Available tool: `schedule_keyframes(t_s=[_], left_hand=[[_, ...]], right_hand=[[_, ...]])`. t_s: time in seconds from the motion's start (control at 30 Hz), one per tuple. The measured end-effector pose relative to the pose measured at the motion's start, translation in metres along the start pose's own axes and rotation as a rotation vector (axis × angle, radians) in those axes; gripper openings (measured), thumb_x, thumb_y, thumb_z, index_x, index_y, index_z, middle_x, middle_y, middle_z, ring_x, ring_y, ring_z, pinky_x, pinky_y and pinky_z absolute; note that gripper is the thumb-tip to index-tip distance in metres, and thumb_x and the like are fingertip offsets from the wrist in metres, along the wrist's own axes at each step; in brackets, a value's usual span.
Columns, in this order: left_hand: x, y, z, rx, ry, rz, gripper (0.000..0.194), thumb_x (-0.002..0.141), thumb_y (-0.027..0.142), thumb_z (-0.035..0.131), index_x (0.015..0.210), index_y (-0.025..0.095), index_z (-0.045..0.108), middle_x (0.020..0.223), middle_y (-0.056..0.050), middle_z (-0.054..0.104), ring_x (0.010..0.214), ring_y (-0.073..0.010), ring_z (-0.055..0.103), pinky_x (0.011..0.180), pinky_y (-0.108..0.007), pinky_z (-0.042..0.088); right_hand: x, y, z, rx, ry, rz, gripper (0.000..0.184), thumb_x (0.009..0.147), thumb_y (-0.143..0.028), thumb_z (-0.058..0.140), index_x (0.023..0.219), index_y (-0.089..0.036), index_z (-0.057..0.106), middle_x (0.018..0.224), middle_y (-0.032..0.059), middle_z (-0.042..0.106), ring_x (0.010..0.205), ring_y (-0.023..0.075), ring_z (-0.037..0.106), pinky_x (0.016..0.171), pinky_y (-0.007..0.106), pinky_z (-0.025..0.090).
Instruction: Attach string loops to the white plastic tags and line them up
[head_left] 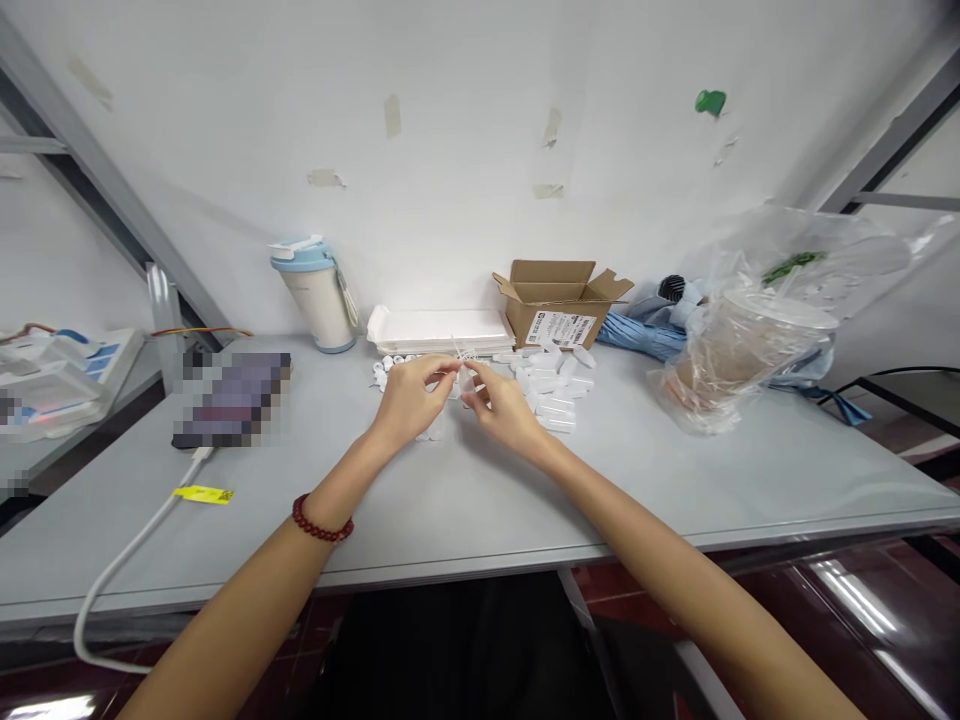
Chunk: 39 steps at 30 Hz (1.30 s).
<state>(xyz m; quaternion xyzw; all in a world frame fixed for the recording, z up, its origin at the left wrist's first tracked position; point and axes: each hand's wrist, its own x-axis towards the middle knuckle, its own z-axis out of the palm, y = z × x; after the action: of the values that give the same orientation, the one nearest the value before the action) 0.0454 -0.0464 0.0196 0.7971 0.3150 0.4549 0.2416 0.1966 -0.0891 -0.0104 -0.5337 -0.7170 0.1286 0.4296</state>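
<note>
My right hand (504, 405) pinches a small translucent plastic tube (466, 382) above the table. My left hand (411, 398) is closed in a pinch just beside it, fingertips almost touching the right ones. What the left fingers hold is too small to make out. Thin white strips (466, 353) stick up behind the fingertips. To the right of my right hand lies a loose pile of translucent plastic tubes (556, 412). Small white caps (380, 372) sit behind my left hand, partly hidden by it. A few clear pieces (433, 432) lie under the left hand.
Behind the hands stand stacked white trays (442, 328) and an open cardboard box (564, 318). A tumbler (319, 300) and a phone (236, 400) on a white cable (124, 560) are left. To the right are a plastic-bagged cup (742, 350) and blue cloth (645, 335).
</note>
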Motion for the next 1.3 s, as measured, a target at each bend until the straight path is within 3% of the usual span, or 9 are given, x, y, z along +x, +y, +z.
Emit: schedule_keyframes(t_s=[0.2,0.53,0.73,0.9,1.07,1.17,1.3], left_hand=[[-0.001,0.000,0.000,-0.003,-0.005,0.037,0.022,0.079,0.021,0.053,0.088,0.017,0.072,0.095,-0.005,0.074,0.088,-0.0188,0.069,0.082,-0.031,0.057],[0.000,0.005,-0.003,0.014,0.018,0.009,0.021,0.079,0.022,0.054,0.091,0.017,0.070,0.095,-0.006,0.073,0.084,-0.0180,0.068,0.077,-0.031,0.058],[0.000,-0.003,-0.001,0.066,-0.162,0.133,0.040,0.075,0.032,0.066,0.112,0.017,0.062,0.123,-0.012,0.062,0.108,-0.0238,0.060,0.085,-0.039,0.054],[-0.001,-0.009,0.001,0.199,-0.197,0.232,0.041,0.074,0.028,0.069,0.113,0.019,0.059,0.121,-0.012,0.062,0.115,-0.0259,0.055,0.097,-0.045,0.045],[-0.001,-0.009,-0.002,0.278,-0.234,0.208,0.039,0.076,0.034,0.067,0.110,0.019,0.056,0.111,-0.010,0.064,0.107,-0.0268,0.057,0.090,-0.042,0.047],[-0.002,-0.006,-0.005,0.290,-0.284,0.153,0.040,0.074,0.037,0.066,0.108,0.019,0.053,0.107,-0.010,0.062,0.102,-0.0268,0.057,0.084,-0.040,0.047],[-0.003,0.000,-0.012,0.280,-0.429,0.092,0.039,0.071,0.040,0.065,0.100,0.020,0.049,0.105,-0.008,0.058,0.098,-0.0265,0.056,0.080,-0.039,0.047]], right_hand=[[0.000,-0.006,-0.002,0.220,-0.022,0.183,0.040,0.083,-0.015,0.049,0.123,-0.017,0.049,0.094,0.0065,0.064,0.069,0.0145,0.066,0.070,0.032,0.053],[0.006,-0.003,-0.007,0.580,-0.002,0.297,0.028,0.079,-0.027,0.061,0.106,-0.018,0.055,0.093,0.0057,0.067,0.073,0.0156,0.069,0.071,0.032,0.056],[0.006,-0.008,-0.012,0.708,-0.030,0.366,0.030,0.075,-0.023,0.062,0.105,-0.018,0.059,0.091,0.0053,0.069,0.083,0.0176,0.067,0.079,0.036,0.056],[0.005,-0.011,-0.014,0.781,-0.094,0.385,0.024,0.077,-0.020,0.057,0.101,-0.018,0.061,0.094,0.0058,0.069,0.088,0.0176,0.066,0.083,0.036,0.055],[0.006,-0.011,-0.016,0.729,-0.166,0.375,0.020,0.079,-0.016,0.054,0.097,-0.017,0.063,0.089,0.0038,0.070,0.086,0.0166,0.066,0.086,0.035,0.053],[0.007,-0.010,-0.017,0.585,-0.210,0.351,0.015,0.081,-0.016,0.052,0.087,-0.016,0.065,0.083,0.0031,0.070,0.079,0.0163,0.066,0.079,0.033,0.053],[0.011,-0.002,-0.018,0.265,-0.041,0.357,0.016,0.080,-0.012,0.050,0.084,-0.015,0.065,0.082,0.0041,0.069,0.068,0.0142,0.066,0.070,0.028,0.052]])
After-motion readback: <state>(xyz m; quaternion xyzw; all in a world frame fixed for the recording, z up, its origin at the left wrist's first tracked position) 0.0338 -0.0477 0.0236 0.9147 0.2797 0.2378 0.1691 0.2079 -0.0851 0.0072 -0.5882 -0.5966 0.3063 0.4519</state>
